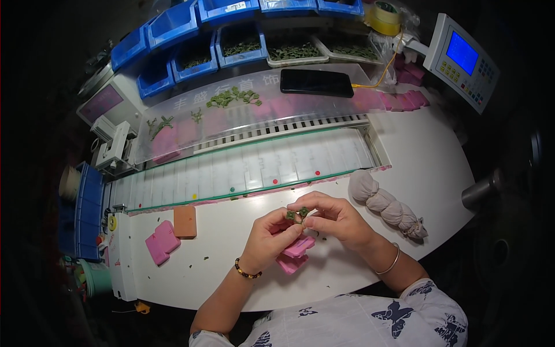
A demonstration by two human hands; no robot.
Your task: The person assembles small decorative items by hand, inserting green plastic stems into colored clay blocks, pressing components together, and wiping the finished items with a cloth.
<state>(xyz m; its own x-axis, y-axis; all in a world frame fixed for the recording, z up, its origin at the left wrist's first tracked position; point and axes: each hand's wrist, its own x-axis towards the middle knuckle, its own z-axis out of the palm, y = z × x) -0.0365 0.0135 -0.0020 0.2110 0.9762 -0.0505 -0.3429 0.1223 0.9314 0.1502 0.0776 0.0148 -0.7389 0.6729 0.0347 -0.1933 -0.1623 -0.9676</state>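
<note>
Near the front middle of the white table, my left hand (270, 236) and my right hand (341, 220) meet with bent fingers. Between their fingertips are small dark green wax-like pieces (296, 214), pinched from both sides; their exact shape is partly hidden by the fingers. Just below my left fingertips, two pink blocks, like rubber mold halves, lie close together: an upper block (299, 247) and a lower block (292, 264). My left hand partly covers them, and I cannot tell if it touches them.
Left on the table are pink blocks (162, 243) and an orange-brown block (185, 222). A twisted grey cloth (387, 205) lies right. Beyond runs a green-edged conveyor-like strip (243, 170), then a clear cover (191, 101) bearing green pieces (234, 97) and a black phone (316, 82). Blue bins (173, 26) stand behind.
</note>
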